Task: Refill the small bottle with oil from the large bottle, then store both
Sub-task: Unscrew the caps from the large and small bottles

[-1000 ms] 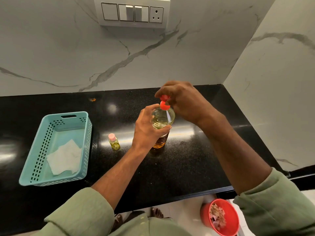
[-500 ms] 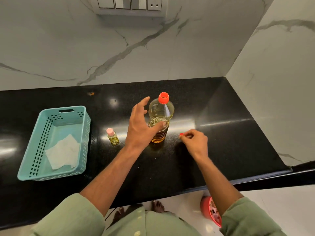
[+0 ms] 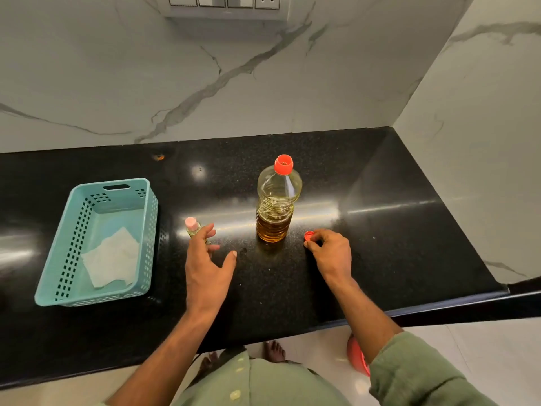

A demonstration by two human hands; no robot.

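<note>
The large oil bottle stands upright mid-counter, partly filled with amber oil, its red neck open at the top. Its small red cap lies on the black counter to the bottle's right, and my right hand pinches it with curled fingers. The small bottle with a pink cap stands left of the large one. My left hand reaches toward it with fingers spread, fingertips at its side, covering its lower part.
A teal perforated basket with a white folded tissue inside sits at the left. Marble walls close off the back and right. A red bin stands on the floor below the counter's front edge.
My left hand let go of the large bottle and moved left to the small bottle. My right hand carried the red cap down from the bottle's top onto the counter.
</note>
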